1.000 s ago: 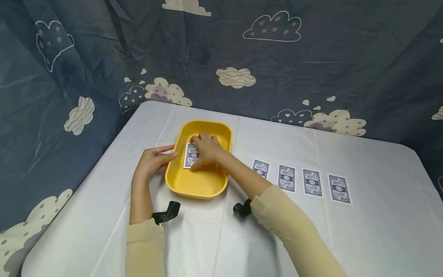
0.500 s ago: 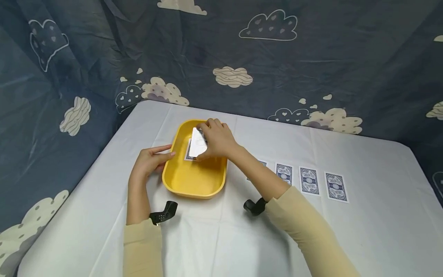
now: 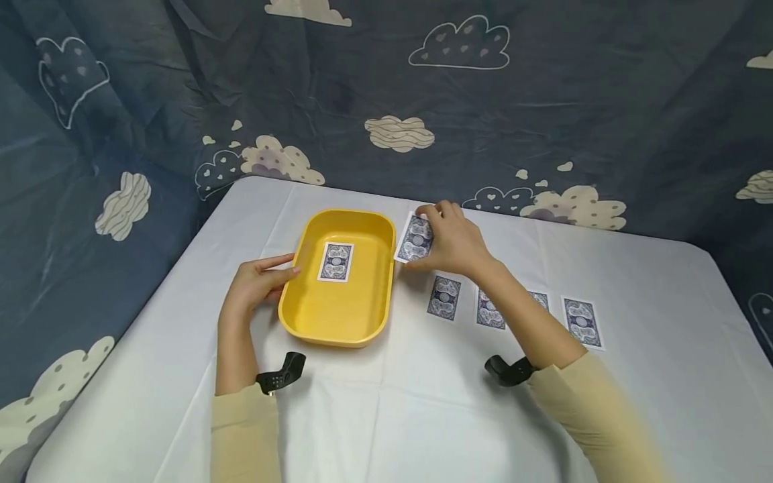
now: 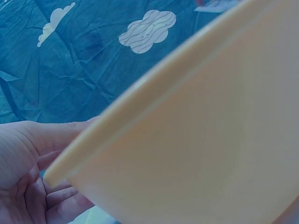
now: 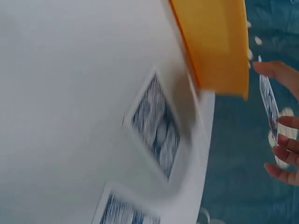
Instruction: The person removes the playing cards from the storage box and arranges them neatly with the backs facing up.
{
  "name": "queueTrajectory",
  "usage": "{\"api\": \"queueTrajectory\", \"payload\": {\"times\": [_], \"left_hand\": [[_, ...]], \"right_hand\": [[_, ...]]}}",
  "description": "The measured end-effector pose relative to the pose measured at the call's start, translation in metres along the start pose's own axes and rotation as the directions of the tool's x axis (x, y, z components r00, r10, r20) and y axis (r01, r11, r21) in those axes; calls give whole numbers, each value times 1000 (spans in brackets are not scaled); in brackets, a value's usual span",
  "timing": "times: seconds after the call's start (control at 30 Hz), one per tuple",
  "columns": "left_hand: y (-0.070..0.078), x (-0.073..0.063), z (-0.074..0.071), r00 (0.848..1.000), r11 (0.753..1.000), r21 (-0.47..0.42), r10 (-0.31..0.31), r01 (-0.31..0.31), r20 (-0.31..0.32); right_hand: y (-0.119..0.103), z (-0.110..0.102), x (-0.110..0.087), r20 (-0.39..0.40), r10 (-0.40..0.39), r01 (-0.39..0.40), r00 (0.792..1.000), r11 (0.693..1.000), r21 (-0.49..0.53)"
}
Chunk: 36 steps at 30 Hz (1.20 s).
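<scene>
A yellow plastic tray (image 3: 338, 315) stands on the white-covered table, with one blue-backed playing card (image 3: 335, 261) lying face down inside it. My left hand (image 3: 250, 285) holds the tray's left side; in the left wrist view the thumb goes behind the rim (image 4: 154, 77) and the curled fingers lie below it. Just past the tray's right edge, my right hand (image 3: 453, 241) pinches another playing card (image 3: 415, 238) by its edges, raised and tilted, patterned back showing. In the right wrist view that card (image 5: 268, 100) is seen nearly edge-on between thumb and fingers.
Right of the tray, several face-down playing cards lie in a row, from the nearest card (image 3: 443, 298) to the farthest card (image 3: 582, 323); my right forearm covers part of the middle ones. A dark cloud-patterned cloth (image 3: 338, 87) hangs behind the table.
My right hand has lifted a card out of the tray and carried it rightward past the rim. One card beneath is now uncovered. The left hand stays at the tray's side.
</scene>
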<state>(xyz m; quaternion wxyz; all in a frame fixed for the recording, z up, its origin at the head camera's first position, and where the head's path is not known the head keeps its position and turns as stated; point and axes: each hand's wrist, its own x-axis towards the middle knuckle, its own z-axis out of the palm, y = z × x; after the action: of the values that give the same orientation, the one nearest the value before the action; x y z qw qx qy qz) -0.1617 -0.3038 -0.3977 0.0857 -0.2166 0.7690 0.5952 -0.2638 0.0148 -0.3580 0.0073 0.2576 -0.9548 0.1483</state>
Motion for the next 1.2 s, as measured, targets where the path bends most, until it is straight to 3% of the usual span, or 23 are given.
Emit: {"api": "queueTrajectory", "payload": {"times": [0.43, 0.67, 0.8, 0.93, 1.2], "left_hand": [[-3, 0, 1, 1000, 1000, -15, 10, -10, 3], [-18, 18, -1, 1000, 997, -70, -12, 12, -2], [-31, 31, -4, 999, 997, -72, 33, -33, -6], [-40, 42, -6, 999, 997, -64, 40, -42, -29], [-43, 43, -6, 999, 997, -67, 43, -44, -22]], "right_hand": [[88, -16, -69, 51, 115, -115, 992, 993, 10], [125, -24, -100, 89, 150, -150, 985, 989, -9], [142, -30, -115, 122, 190, -189, 974, 982, -23], [163, -31, -129, 173, 214, -207, 961, 977, -59], [215, -28, -161, 259, 292, -288, 921, 956, -54]]}}
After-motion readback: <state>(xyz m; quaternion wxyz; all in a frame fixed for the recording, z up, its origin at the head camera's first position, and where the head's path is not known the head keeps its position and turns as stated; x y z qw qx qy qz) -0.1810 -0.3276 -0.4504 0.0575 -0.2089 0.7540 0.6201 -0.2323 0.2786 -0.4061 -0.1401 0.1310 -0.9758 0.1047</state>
